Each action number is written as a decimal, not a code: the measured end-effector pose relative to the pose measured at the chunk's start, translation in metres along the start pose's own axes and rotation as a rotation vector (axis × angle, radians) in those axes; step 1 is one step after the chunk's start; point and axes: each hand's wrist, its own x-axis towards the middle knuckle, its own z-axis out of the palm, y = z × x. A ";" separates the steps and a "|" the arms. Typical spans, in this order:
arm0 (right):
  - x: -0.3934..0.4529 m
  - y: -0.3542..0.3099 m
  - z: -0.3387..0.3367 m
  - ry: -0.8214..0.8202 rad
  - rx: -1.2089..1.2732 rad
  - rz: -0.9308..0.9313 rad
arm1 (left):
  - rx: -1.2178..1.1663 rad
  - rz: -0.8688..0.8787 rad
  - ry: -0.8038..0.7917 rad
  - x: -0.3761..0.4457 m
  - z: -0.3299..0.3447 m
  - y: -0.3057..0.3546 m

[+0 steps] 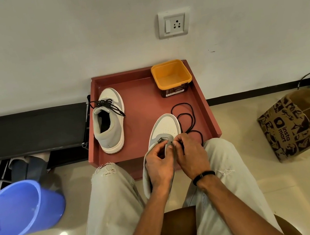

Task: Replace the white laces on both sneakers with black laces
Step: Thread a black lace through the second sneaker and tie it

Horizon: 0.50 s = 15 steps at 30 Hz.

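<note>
Both your hands work the near sneaker (165,127): left hand (158,164) grips its tongue, right hand (192,157) pinches the black lace (187,116).

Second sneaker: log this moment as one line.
left hand holds second sneaker | right hand pinches black lace at eyelets | first sneaker black-laced on red tray
</note>
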 end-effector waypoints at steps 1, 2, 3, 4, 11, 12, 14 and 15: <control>0.000 0.000 0.000 0.001 0.005 0.006 | 0.034 0.019 -0.003 0.000 0.000 -0.002; 0.000 0.001 0.001 0.004 0.021 0.013 | 0.051 0.021 -0.011 0.001 0.001 -0.004; 0.000 0.001 0.001 0.005 0.049 0.024 | 0.043 0.001 -0.025 0.001 0.001 -0.005; 0.001 0.002 0.001 0.001 0.086 0.038 | 0.001 -0.045 -0.042 0.002 0.002 -0.005; 0.004 0.006 -0.003 -0.006 0.240 0.024 | -0.135 -0.273 0.005 0.008 0.006 -0.018; 0.004 0.007 -0.003 -0.005 0.248 0.018 | -0.136 -0.275 0.003 0.010 0.006 -0.020; 0.004 0.008 -0.003 -0.002 0.256 0.015 | -0.141 -0.294 -0.025 0.011 0.008 -0.022; 0.004 0.009 -0.003 0.000 0.265 0.019 | -0.129 -0.308 -0.041 0.012 0.009 -0.022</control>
